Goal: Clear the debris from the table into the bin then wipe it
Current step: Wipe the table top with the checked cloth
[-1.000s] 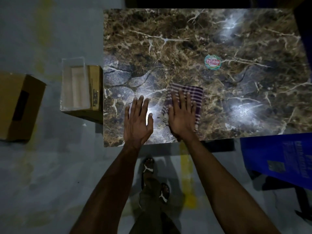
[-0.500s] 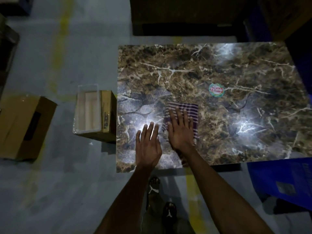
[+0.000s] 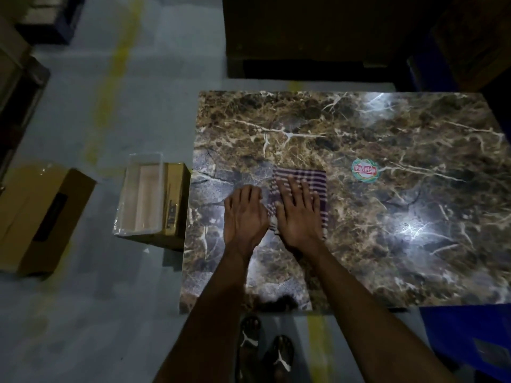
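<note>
At far left a closed cardboard box [image 3: 41,219] lies on the grey floor [image 3: 91,313], which carries faded yellow stripes. Right of it stands the bin [image 3: 142,196] — an open box with a pale lining, set against a second cardboard box [image 3: 175,200] that touches the left edge of the table [image 3: 387,244]. The table has a dark, marble-patterned top with bright light reflections. The left hand [image 3: 243,215] lies flat on the bare tabletop, palm down, fingers straight and close together, just beside the cloth. The striped cloth [image 3: 315,179] sits on the left-centre part of the table, folded into a rough rectangle. The right hand [image 3: 300,214] presses on the cloth, palm down, fingers straight and slightly spread; the fingertips are blurred. Right of the cloth, near but apart from it, a round sticker [image 3: 365,170] with red lettering lies on the tabletop. Below the near table edge, two feet in sandals [image 3: 265,352] stand on the floor. At lower right a blue object is partly visible — it is too dark to identify.
</note>
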Available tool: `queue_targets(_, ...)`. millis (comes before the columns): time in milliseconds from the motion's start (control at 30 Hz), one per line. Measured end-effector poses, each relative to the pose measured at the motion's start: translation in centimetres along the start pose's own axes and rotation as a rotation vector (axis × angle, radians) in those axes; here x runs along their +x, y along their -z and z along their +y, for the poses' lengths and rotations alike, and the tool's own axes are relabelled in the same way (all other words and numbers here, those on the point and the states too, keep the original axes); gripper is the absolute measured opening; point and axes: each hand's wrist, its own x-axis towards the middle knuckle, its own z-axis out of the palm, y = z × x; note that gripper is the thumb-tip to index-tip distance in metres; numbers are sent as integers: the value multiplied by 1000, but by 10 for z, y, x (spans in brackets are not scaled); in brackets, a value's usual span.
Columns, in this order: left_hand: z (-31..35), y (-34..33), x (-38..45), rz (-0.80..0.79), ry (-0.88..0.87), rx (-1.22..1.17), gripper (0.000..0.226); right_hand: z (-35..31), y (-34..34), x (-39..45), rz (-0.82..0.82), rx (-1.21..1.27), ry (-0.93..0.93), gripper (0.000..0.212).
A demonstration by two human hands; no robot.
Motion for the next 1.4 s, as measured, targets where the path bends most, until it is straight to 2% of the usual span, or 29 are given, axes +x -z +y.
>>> queue_targets(133,-5,-6,3,-12,30,-41,46,-4,2,-19,-37,-19,156,58)
queue_targets(233,-7,-9,5,-44,26,-61,50,22,12,-46,-64,-45,263,57)
queue_targets(333,-8,-11,4,-37,22,-70,50,49,21,-39,-62,-28,125,56)
queue_targets(400,-9,-11,5,-25,21,-94,49,49,22,-19,-33,-1,18,57)
queue_targets(467,-11,-9,5,0,23,-154,46,35,19,3,-13,4,-12,57)
queue_targets(567,-12,-5,5,42,60,-297,42,14,14,17,-23,2,41,58)
queue_targets(733,-9,-3,6,44,54,-270,46,26,11,-30,-78,-38,295,56)
queue_targets(800,-9,-3,6,43,57,-275,47,46,18,-36,-74,-45,266,57)
queue_targets(867,-9,-3,6,47,56,-274,48,59,24,-27,-60,-32,152,57)
queue_targets(1000,-8,-5,8,62,53,-252,48,30,22,9,14,-4,-17,60)
queue_targets(1133,-10,-6,7,66,36,-207,48,-1,13,17,-23,8,100,59)
queue_targets(1267,-8,-4,7,35,41,-187,46,20,14,-19,-67,-3,286,56)
queue_targets(1400,-6,-3,8,28,43,-151,48,45,25,-17,-67,-29,190,56)
